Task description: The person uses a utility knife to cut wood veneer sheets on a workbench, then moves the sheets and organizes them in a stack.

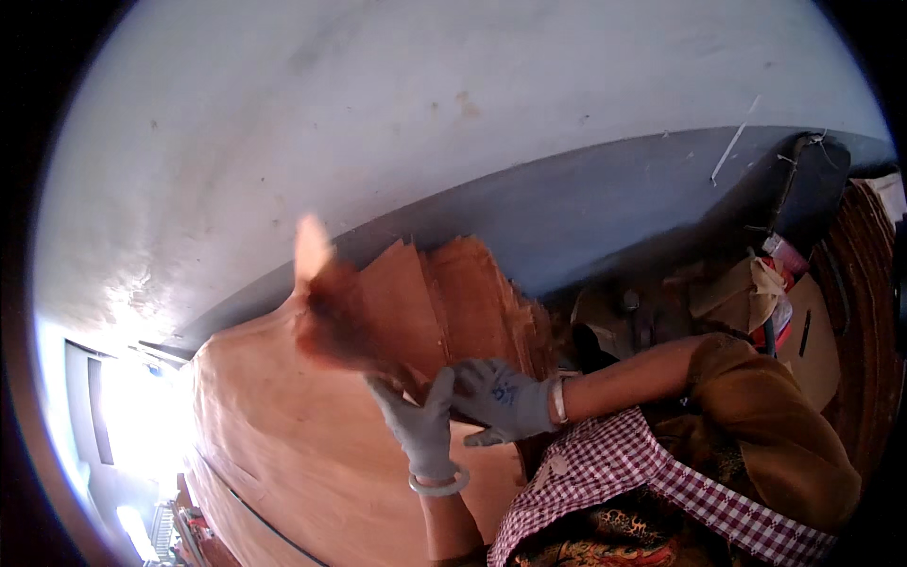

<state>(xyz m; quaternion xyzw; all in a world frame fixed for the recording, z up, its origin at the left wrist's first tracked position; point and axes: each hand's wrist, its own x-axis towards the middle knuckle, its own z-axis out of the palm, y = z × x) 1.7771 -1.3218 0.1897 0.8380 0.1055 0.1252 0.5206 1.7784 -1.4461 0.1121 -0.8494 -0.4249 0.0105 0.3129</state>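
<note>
My left hand (419,425), in a grey glove with a pale bracelet at the wrist, grips the lower end of a motion-blurred reddish-brown, thin piece (331,312), apparently veneer, with a pale tip. My right hand (501,397), also gloved, is beside the left at that piece's lower end, fingers bent; what they hold is hidden. Behind both hands lie stacked reddish wood sheets (472,293) with ragged edges, and a broad pale tan sheet (246,397) spreads to the left and beneath.
A white wall with a grey lower band (586,208) runs behind the sheets. At right are a dark leaning object (812,189), cluttered bags and card (803,350), and stacked brown sheets (864,283). Bright openings (142,406) are at far left.
</note>
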